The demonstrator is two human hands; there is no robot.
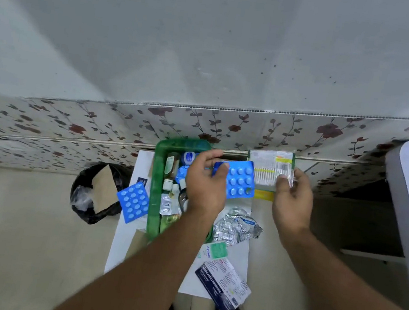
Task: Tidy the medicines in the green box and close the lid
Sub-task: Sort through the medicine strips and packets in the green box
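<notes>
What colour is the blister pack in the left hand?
Blue, with blue tablets, held by the left hand: blister pack, head view.

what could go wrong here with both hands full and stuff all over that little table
The blue blister pack overhangs the white table's left edge above the bin bag; a nudge could drop it in. The medicated dressing packet also juts off the near corner. The green box looks crowded, so the lid may not shut.

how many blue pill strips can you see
3, maybe more hidden. One blue pill strip is held in the left hand above the green box; one lies on the table left of the box; one sits inside it, partly covered.
</notes>
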